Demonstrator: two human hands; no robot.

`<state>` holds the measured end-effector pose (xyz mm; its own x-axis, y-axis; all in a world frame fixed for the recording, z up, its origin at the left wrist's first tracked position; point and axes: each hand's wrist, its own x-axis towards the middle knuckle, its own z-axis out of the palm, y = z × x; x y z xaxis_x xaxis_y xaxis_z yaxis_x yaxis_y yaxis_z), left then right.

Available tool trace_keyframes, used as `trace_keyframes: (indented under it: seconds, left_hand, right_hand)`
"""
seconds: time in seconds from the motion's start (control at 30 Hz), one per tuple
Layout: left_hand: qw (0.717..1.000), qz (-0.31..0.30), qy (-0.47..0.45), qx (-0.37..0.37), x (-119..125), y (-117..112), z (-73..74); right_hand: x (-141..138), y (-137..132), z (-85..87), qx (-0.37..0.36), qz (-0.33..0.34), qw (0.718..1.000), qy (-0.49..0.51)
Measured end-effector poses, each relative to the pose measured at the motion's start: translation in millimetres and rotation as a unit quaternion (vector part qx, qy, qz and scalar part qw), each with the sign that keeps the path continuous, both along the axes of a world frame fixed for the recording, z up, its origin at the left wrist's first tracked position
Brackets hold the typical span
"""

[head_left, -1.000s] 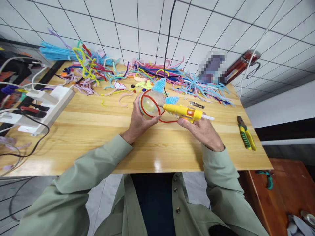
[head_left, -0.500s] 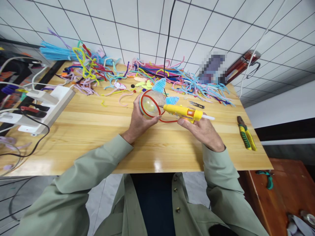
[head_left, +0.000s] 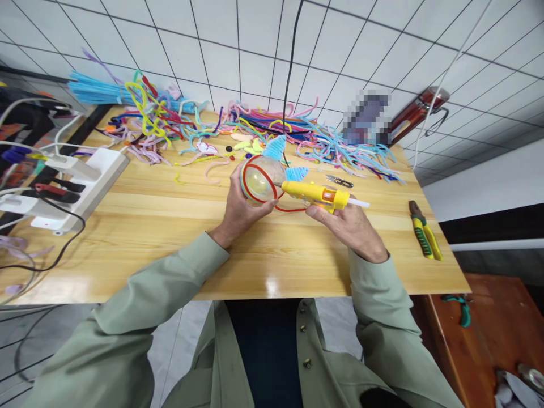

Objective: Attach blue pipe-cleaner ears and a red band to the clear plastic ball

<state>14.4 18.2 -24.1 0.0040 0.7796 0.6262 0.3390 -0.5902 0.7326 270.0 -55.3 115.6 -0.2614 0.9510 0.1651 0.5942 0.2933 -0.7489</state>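
At the far left of the wooden table [head_left: 272,266], a white power strip [head_left: 106,173] lay aslant, crowded with plugs and trailing cables, its casing hard, smooth and long. Behind it rested a bundle of blue pipe cleaners [head_left: 96,90], straight and fuzzy, and next to that a tangle of bent yellow stems [head_left: 144,110] over loose purple pieces.

Near the middle, the left hand [head_left: 244,209] had its fingers curled round a clear ball [head_left: 257,190], gripping it from the left, the thumb along the lower edge. The ball was round, glossy and see-through, held over the table in front of the heaped stems. A fuzzy red strip [head_left: 272,182] looped across it, and a length of red ran rightward below the gun. Two ridged blue fins [head_left: 275,148] stood out on its far and right sides. Behind, a black cord [head_left: 290,62] hung down the tiled wall.

To the right, the right hand [head_left: 351,226] was closed on a yellow plastic glue gun [head_left: 312,192], a pale stick poking from its rear. The nozzle met the red strip or stopped just beside it; I could not tell which, nor whether the trigger was pressed. Beyond the gun lay small snips [head_left: 340,181]; farther right, a shiny reddish flask [head_left: 419,113] leaned by the wall, and ribbed green-and-yellow pliers [head_left: 425,235] lay near the table's right edge.
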Motion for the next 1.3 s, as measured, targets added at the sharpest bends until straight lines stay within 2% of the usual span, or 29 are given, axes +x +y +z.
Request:
trace_keyframes:
  seconds: [0.47, 0.7, 1.3]
  left_hand:
    - [1.0, -0.008, -0.004, 0.021, -0.2, 0.7, -1.8]
    - [1.0, -0.002, 0.002, 0.001, -0.1, -0.3, -1.0]
    - [1.0, 0.003, 0.005, -0.006, 0.6, -0.7, 2.4]
  right_hand:
    - [0.3, -0.2, -0.7, -0.003, -0.005, 1.0, -0.002]
    - [-1.8, -1.3, 3.2, 0.003, -0.01, 1.0, -0.017]
    - [-0.1, -0.7, -0.5, 0.0, -0.011, 1.0, -0.005]
